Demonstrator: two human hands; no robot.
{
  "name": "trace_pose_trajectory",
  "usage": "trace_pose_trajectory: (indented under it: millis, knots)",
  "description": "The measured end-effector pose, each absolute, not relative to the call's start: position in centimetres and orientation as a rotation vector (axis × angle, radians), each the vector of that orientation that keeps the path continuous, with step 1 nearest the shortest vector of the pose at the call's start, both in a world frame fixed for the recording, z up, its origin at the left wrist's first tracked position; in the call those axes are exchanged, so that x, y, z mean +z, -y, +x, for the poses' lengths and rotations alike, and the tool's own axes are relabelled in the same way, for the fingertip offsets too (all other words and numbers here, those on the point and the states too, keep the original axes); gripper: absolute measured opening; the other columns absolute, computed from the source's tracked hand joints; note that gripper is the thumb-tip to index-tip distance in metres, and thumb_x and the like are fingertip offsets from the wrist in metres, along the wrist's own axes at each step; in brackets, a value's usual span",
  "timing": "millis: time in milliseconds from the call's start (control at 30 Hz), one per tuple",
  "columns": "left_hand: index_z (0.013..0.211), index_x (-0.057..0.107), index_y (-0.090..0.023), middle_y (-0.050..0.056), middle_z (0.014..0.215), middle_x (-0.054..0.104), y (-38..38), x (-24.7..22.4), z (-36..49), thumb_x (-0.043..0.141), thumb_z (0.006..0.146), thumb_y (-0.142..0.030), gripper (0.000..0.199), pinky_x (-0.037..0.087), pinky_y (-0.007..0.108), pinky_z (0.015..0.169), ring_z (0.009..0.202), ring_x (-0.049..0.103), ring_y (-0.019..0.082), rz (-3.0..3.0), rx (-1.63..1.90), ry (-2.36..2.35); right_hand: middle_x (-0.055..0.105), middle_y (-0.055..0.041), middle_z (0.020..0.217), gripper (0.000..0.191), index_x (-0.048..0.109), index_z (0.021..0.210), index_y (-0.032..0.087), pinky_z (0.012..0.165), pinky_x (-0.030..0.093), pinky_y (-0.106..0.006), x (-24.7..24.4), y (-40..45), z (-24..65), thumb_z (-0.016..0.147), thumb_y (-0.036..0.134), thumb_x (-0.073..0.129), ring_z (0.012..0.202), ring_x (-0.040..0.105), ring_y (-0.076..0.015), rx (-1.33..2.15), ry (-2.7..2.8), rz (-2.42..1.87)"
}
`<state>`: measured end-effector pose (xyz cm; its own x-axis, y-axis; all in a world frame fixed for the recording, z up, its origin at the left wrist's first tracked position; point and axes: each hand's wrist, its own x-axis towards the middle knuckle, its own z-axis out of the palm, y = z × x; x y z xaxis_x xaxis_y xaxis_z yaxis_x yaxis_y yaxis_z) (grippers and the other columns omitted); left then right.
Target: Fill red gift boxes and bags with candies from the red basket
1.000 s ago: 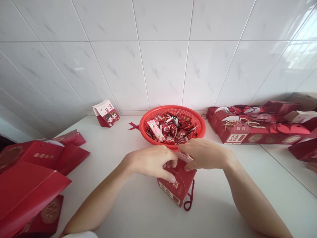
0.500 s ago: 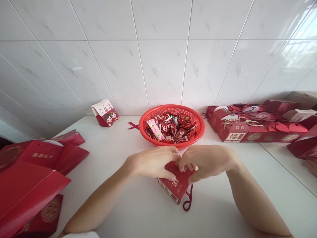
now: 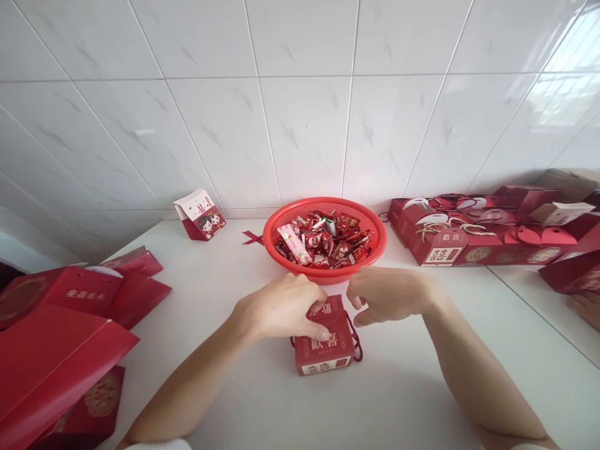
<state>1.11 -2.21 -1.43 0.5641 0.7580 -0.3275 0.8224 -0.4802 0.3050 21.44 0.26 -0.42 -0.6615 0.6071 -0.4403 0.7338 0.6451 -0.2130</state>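
A small red gift box [image 3: 335,353] with gold characters lies on the white table in front of me, a dark red cord loop [image 3: 357,340] along its right side. My left hand [image 3: 287,307] grips the box from the left, thumb pressed on the top face and fingers curled near its far end; part of that edge is hidden. My right hand [image 3: 389,294] hovers just off the box's far right corner, thumb apart from loosely bent fingers, nothing in it. Directly behind both hands stands a red plastic basket [image 3: 268,234] of wrapped candies [image 3: 319,244].
Red boxes [image 3: 450,247] with twine handles stand in rows at the back right. Larger red boxes [image 3: 70,350] are heaped at the left. A small red and white box [image 3: 200,215] stands by the tiled wall. Another person's hand [image 3: 585,309] shows at the right edge.
The box has turned so that its printed front end faces me. My right hand has let go of it and moved right; my left hand stays on it.
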Motion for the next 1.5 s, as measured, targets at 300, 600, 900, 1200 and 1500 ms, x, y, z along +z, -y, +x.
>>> trace_pose_trajectory:
  millis: [300, 600, 900, 1200, 1500]
  knots:
    - [0.074, 0.056, -0.021, 0.004, 0.081, 0.062, 1.8, -1.7, 1.1, 0.072, 0.076, -0.052, 0.035, 0.037, 0.03, 0.058, 0.085, 0.061, 0.025, 2.248, -0.264, -1.288, 0.063, -0.0063, 0.066, 0.016, 0.073, 0.078, 0.014, 0.05, 0.031, -0.027, -2.5, -0.2, 19.2, 0.079, 0.014, 0.057, 0.059, 0.055, -0.0169, -0.358, -2.533, 1.018]
    - [0.077, 0.059, -0.021, 0.006, 0.09, 0.065, 1.1, -1.9, 0.6, 0.074, 0.07, -0.058, 0.041, 0.039, 0.03, 0.057, 0.082, 0.061, 0.025, 2.179, -0.273, -1.404, 0.075, -0.0116, 0.083, 0.02, 0.078, 0.09, 0.014, 0.054, 0.037, -0.028, -2.6, -1.4, 18.7, 0.075, 0.016, 0.064, 0.077, 0.071, -0.0252, -0.351, -2.524, 1.132]
    - [0.078, 0.058, -0.021, 0.006, 0.092, 0.063, 1.0, -1.5, 0.3, 0.075, 0.07, -0.057, 0.04, 0.038, 0.03, 0.054, 0.076, 0.061, 0.023, 2.158, -0.302, -1.472, 0.075, -0.0088, 0.075, 0.015, 0.073, 0.075, 0.014, 0.049, 0.037, -0.026, -3.1, -2.1, 18.4, 0.069, 0.008, 0.059, 0.072, 0.069, -0.0219, -0.558, -2.545, 1.184]
    - [0.081, 0.061, -0.021, 0.005, 0.092, 0.061, 0.9, -1.2, -0.1, 0.073, 0.069, -0.059, 0.042, 0.035, 0.028, 0.051, 0.073, 0.059, 0.022, 2.115, -0.353, -1.492, 0.062, 0.0022, 0.053, 0.014, 0.054, 0.059, 0.018, 0.052, 0.044, -0.022, -3.1, -2.3, 19.1, 0.066, 0.02, 0.066, 0.058, 0.068, -0.0162, -1.128, -2.508, 1.221]
    - [0.072, 0.055, -0.021, 0.004, 0.082, 0.061, 0.9, -1.3, 0.0, 0.073, 0.071, -0.053, 0.037, 0.033, 0.028, 0.053, 0.073, 0.057, 0.022, 2.143, -0.303, -1.446, 0.063, 0.0036, 0.063, 0.016, 0.054, 0.068, 0.018, 0.049, 0.044, -0.02, -3.2, -2.4, 19.5, 0.064, 0.011, 0.068, 0.06, 0.071, -0.0164, -1.421, -2.431, 1.135]
